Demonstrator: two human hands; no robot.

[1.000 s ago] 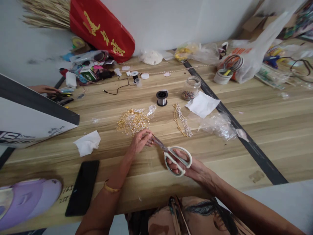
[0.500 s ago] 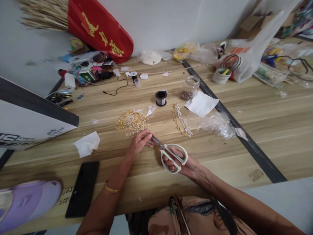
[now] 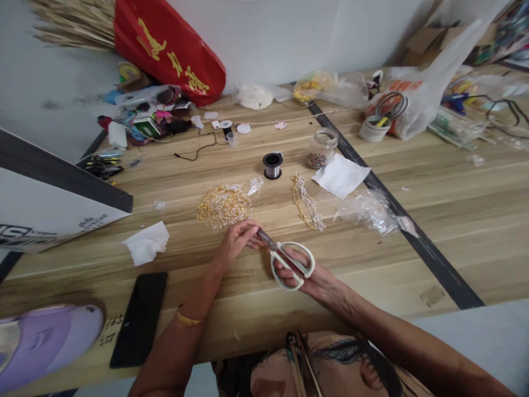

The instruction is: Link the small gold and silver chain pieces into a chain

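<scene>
My right hand (image 3: 289, 267) is closed around the white handles of a pair of scissors (image 3: 270, 241), whose blades point up and left. At the blade tips, my left hand (image 3: 240, 238) is pinched; what its fingertips hold is too small to make out, though a fine clear thread seems to hang below. Just beyond the left hand lies a heap of gold and silver bead strands (image 3: 226, 205). Several gold and silver chains (image 3: 306, 205) rest to the right of it. A spool of fine wire or thread (image 3: 273, 166) stands behind the heap.
A glass jar of beads (image 3: 321, 149), a white paper (image 3: 341, 175) and clear plastic bags (image 3: 367, 212) are to the right. On the left are a crumpled tissue (image 3: 147, 243), a black phone (image 3: 139, 320), a purple object (image 3: 53, 342) and a large box (image 3: 61, 204).
The scissors' handles have closed slightly and shifted a little up and left with my right hand. My left hand has barely moved.
</scene>
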